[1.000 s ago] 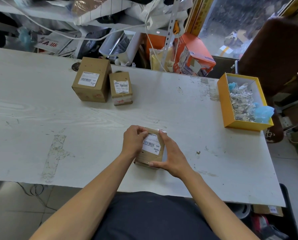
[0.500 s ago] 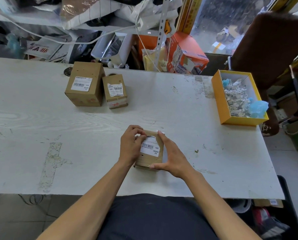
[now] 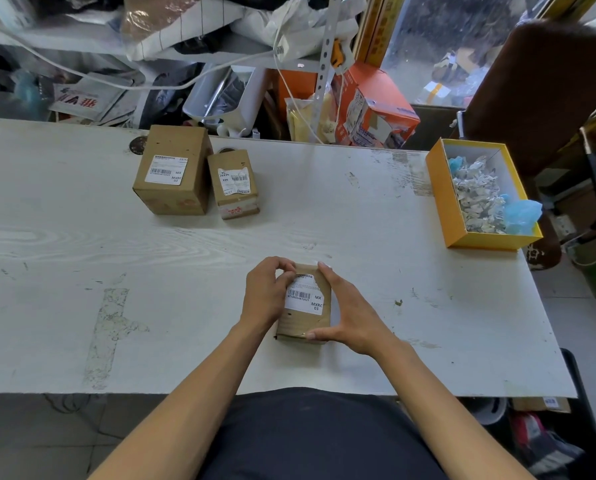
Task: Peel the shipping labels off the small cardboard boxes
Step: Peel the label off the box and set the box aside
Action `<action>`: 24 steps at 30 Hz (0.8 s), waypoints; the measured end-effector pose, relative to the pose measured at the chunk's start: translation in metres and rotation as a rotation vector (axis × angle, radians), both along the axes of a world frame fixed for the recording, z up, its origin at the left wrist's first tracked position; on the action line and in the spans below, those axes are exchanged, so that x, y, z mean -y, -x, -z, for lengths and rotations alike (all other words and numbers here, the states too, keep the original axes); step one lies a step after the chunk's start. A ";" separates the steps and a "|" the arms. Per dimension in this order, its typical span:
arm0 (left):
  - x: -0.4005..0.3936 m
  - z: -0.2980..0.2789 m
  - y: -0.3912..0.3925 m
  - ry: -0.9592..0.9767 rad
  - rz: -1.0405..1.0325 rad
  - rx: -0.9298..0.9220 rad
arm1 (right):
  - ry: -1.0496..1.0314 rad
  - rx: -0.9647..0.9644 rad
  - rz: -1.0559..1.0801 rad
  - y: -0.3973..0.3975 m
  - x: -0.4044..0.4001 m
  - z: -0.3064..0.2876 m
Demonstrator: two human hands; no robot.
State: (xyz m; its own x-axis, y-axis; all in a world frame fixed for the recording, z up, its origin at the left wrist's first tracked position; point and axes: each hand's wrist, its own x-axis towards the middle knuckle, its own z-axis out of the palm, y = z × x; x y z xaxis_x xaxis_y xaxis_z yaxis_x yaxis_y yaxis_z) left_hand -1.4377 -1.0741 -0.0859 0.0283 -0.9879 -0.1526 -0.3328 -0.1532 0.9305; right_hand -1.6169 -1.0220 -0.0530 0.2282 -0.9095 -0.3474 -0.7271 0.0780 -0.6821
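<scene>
Both hands [image 3: 267, 292] [image 3: 353, 313] around labelled small box [image 3: 303, 323], left fingers [image 3: 286, 277] at label [image 3: 303, 296].

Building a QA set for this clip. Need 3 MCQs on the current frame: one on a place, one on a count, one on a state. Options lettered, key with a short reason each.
1. Where is the yellow tray of crumpled paper scraps?
A. At the table's right edge
B. Beside the two far boxes
C. On the person's lap

2. How many cardboard boxes on the table carry a label?
A. One
B. Two
C. Three

3. What state is the label on the held box in?
A. Fully peeled off
B. Mostly stuck on, left hand working at its upper left corner
C. Torn in half

Key:
1 A, the tray sits by the right edge, apart from all boxes.
2 C, the large box, the small box beside it and the held box each show a label.
3 B, the barcode lies flat while the right hand steadies the box.
</scene>
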 end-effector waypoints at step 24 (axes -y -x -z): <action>0.005 -0.003 -0.002 -0.053 0.054 0.078 | -0.022 0.036 0.034 -0.001 -0.001 0.007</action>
State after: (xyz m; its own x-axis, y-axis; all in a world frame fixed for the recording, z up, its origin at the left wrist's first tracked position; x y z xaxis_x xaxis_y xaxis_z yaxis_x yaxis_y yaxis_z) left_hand -1.4355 -1.0795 -0.0829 -0.0110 -0.9788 -0.2045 -0.4128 -0.1818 0.8925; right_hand -1.6160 -1.0205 -0.0595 0.2101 -0.9092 -0.3595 -0.6987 0.1176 -0.7057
